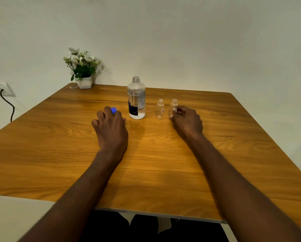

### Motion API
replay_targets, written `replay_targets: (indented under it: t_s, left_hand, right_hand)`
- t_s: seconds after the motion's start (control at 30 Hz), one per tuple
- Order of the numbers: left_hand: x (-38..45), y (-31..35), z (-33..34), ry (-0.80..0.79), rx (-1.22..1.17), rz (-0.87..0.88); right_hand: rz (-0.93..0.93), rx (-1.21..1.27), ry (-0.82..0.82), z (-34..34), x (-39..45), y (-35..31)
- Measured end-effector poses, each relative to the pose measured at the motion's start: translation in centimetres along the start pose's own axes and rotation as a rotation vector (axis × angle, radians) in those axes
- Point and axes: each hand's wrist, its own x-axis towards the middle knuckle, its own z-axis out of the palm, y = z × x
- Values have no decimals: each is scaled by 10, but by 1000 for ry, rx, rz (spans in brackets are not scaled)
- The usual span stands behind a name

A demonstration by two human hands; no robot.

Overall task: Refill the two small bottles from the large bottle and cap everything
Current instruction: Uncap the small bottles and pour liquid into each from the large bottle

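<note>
Standing uncapped on the surface (163, 154), the large bottle (136, 100) and the nearer small bottle (160, 109) wait while the right hand (187, 119) pinches the second small bottle (173, 107) and the left hand (111, 125) curls around a blue cap (113, 110). Pouring into such narrow necks could spill liquid, and the light small bottles would likely tip if nudged.
</note>
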Motion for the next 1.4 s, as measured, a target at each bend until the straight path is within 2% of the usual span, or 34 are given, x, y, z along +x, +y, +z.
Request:
replay_targets:
  t_s: [0.1,0.23,0.33,0.43,0.6,0.67,0.73,0.97,1.1,1.23,1.3,1.4]
  left_hand:
    - [0,0,0,-32,-35,-22]
    - [1,1,-2,17,-128,-59]
    - [1,0,-4,116,-226,-68]
    - [1,-4,-9,201,-374,-133]
    - [10,-23,-16,265,-587,-333]
    - [13,-35,-19,255,-687,-436]
    - [13,-42,-20,259,-756,-462]
    - [10,-39,-13,232,-758,-317]
    - [12,-39,-10,140,-611,-152]
    - [12,-33,-6,115,-519,-46]
    - [12,-33,-4,114,-515,-23]
    - [14,-34,-3,133,-540,-82]
  right_hand:
    - [-8,27,-2,-1,-1,1]
    - [2,132,35,-1,-4,-1]
    - [-57,184,239,-6,-13,-7]
    - [-241,161,390,-7,-27,-13]
    - [-480,221,294,6,-42,-30]
    - [-528,233,255,11,-47,-35]
    - [-536,228,223,17,-52,-39]
    - [-502,188,91,42,-55,-62]
    - [-425,167,79,66,-46,-84]
    - [-313,130,88,87,-34,-100]
    - [-255,115,91,94,-29,-105]
    - [-224,83,124,105,-22,-109]
